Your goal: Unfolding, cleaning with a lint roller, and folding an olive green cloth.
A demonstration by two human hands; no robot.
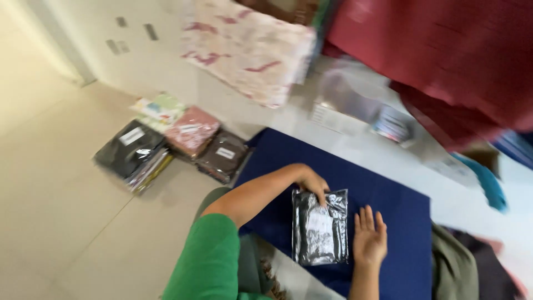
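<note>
my left hand (314,182) rests fingers-down on the top edge of a clear plastic packet of dark folded cloth (320,228) with a white label on its front, the fingers curled and pressing on it rather than closed around it. my right hand (369,238) lies flat and open just beside the packet's right edge, fingers together and stretched out, holding nothing; whether it quite touches the plastic i cannot tell, the view is blurred. the packet lies flat on a navy blue mat (388,200) spread over the pale tiled floor (61,183). my green sleeve (208,261) covers the upper left arm near the bottom of the view. off to the left, well apart from the mat's work area, sits a cluster of similar packets: a black one (129,151), a pink one (192,132), a dark brown one (224,156) touching the mat's corner, and a light patterned one (161,108) behind them. beyond the mat hangs a white cloth with pink marks (247,47), and big dark red fabric (444,61) fills the upper right. a teal cloth (488,186) lies at the right, and olive cloth (452,266) sits by the mat's lower right corner.
</note>
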